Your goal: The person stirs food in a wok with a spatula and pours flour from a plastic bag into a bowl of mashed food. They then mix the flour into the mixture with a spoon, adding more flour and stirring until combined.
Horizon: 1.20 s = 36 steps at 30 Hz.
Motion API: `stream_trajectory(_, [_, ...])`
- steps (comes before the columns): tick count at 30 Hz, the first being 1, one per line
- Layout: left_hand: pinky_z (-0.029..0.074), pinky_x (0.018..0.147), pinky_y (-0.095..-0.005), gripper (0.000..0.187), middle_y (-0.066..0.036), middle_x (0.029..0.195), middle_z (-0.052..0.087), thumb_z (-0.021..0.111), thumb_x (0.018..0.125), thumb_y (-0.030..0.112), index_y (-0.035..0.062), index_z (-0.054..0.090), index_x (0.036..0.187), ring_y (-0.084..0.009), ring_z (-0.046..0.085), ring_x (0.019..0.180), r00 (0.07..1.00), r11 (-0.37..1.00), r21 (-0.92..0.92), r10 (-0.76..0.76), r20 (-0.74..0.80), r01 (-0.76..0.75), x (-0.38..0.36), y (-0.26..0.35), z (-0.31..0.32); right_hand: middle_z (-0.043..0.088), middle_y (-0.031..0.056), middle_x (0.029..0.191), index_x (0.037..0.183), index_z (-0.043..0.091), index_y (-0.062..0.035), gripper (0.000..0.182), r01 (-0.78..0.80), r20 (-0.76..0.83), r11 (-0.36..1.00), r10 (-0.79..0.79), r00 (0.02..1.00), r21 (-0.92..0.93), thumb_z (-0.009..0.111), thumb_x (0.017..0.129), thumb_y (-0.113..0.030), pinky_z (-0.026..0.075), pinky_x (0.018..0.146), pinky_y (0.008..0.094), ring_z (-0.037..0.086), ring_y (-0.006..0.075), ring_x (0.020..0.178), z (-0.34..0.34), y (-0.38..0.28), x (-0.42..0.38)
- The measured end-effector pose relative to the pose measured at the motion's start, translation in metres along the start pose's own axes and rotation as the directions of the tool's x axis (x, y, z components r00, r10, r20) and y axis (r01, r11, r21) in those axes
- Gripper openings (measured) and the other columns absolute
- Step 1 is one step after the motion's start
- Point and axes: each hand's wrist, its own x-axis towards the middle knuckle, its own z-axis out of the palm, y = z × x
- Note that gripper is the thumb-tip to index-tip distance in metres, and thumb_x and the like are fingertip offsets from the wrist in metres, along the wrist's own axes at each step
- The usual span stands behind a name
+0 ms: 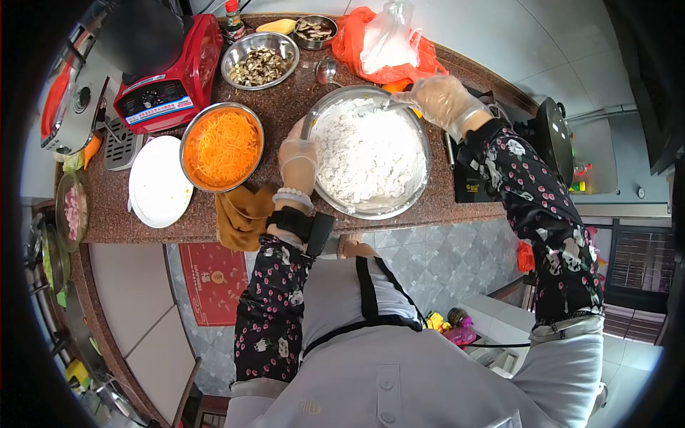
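A large metal bowl [426, 171] of white flour [367, 153], clumped in places, stands on the counter in front of me. My left hand [298, 160], in a clear plastic glove, is closed on the bowl's left rim. At the upper right rim is my right hand [444, 103], also gloved, with its fingers wrapped round a thin utensil [394, 100] that reaches into the flour. The utensil's exact kind cannot be made out. Left of the bowl sits a metal bowl of shredded carrot [225, 148]. A brown cloth [244, 216] hangs over the counter edge by my left wrist.
A bowl of chopped mushrooms [260, 68], a ladle [327, 70] and a red plastic bag [349, 44] are behind. On the left are white plates [160, 182] and a red appliance [168, 78]. A black cooktop [474, 184] and a wok [554, 139] stand to the right.
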Motion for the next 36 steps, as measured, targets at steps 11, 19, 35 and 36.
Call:
stream_trajectory(11, [0.050,0.081,-0.0270,0.052,-0.014,0.112,0.069,0.049,0.079,-0.009,0.0069,0.062,0.126,-0.0169,0.067,0.093,0.982,0.980,-0.133,0.131,-0.135,-0.149,-0.016,-0.012,0.007,0.066,0.0203,0.099,0.131,0.049,0.0046,0.038,-0.175,0.431,0.917,0.004,0.902,0.358,0.042,0.100,-0.015,0.052,0.067,0.0332,0.063,0.0241,0.072,0.071,-0.060,-0.106])
stream_trajectory(19, [0.051,0.079,-0.0267,0.055,-0.014,0.106,0.070,0.049,0.078,-0.009,0.0060,0.058,0.130,-0.0161,0.067,0.090,0.968,0.961,-0.205,0.141,-0.207,-0.184,-0.027,-0.023,0.016,0.066,0.0253,0.093,0.120,0.055,0.0033,0.033,-0.540,0.596,0.514,0.068,0.800,0.666,0.042,0.098,-0.017,0.050,0.078,0.0397,0.065,0.0365,0.084,0.043,-0.104,-0.098])
stream_trajectory(35, [0.050,0.084,-0.0253,0.060,-0.016,0.115,0.066,0.039,0.077,-0.014,0.0006,0.053,0.133,-0.0169,0.066,0.096,0.992,0.934,-0.354,0.011,-0.124,-0.054,-0.035,-0.004,0.016,0.068,0.0222,0.088,0.139,0.042,-0.0048,0.046,-0.462,0.402,0.686,0.262,0.877,0.561,0.046,0.096,-0.018,0.054,0.072,0.0427,0.069,0.0336,0.080,0.018,-0.155,-0.025])
stream_trajectory(36, [0.050,0.085,-0.0250,0.061,-0.017,0.116,0.065,0.038,0.076,-0.016,-0.0003,0.052,0.134,-0.0172,0.065,0.097,0.993,0.924,-0.376,0.028,-0.119,-0.071,-0.035,-0.004,0.017,0.068,0.0216,0.086,0.140,0.042,-0.0069,0.048,-0.443,0.363,0.722,0.279,0.889,0.531,0.048,0.094,-0.020,0.054,0.071,0.0437,0.068,0.0344,0.079,0.031,-0.149,-0.025])
